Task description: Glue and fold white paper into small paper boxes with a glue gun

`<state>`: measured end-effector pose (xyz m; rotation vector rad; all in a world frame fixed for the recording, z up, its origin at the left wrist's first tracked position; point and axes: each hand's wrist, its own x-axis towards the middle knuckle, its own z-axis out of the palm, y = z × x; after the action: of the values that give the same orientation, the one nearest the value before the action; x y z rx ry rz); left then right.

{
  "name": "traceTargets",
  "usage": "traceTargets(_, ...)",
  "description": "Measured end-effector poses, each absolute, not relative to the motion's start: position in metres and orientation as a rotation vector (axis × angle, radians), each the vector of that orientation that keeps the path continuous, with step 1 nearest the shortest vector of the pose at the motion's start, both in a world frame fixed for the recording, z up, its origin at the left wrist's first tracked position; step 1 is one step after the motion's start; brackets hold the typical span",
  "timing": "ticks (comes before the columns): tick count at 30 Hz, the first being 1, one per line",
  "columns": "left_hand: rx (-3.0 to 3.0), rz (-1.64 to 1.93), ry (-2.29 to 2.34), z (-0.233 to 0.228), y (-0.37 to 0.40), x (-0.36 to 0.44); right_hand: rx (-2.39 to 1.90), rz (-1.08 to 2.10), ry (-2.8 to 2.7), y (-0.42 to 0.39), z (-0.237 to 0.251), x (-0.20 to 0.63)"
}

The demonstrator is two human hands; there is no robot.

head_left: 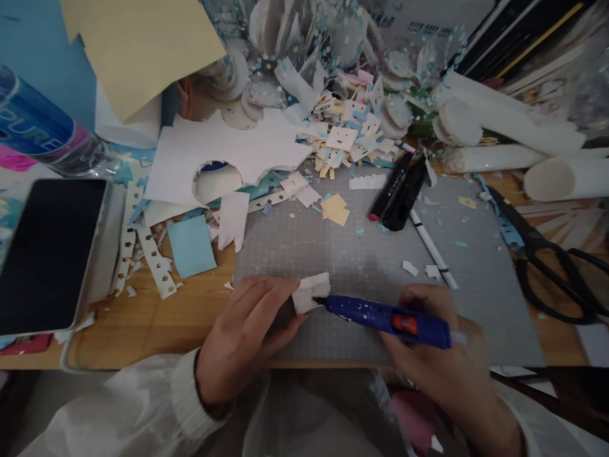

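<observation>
My left hand pinches the left end of a small white paper piece just above the front of the grey cutting mat. A crease or fold line runs across the paper. In my right hand is a blue hot glue gun, its body lying sideways with an orange-red patch on its side. The dark nozzle points left and meets the paper's lower right part, touching it or just over it. Part of the right hand's grip is hidden behind the glue gun.
Black scissors lie at the right, beside white paper rolls. Black markers and a thin white stick rest on the mat. Behind is a heap of small paper figures. A phone and a water bottle are at left.
</observation>
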<state>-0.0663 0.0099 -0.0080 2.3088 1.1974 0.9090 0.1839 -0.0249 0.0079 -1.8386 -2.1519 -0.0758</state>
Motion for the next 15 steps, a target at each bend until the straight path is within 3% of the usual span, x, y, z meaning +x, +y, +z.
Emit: traceTargets(15,2.349,0.901,1.165,-0.007,0.009,-0.066,-1.947,-0.146,-2.108,-0.009,0.012,0.173)
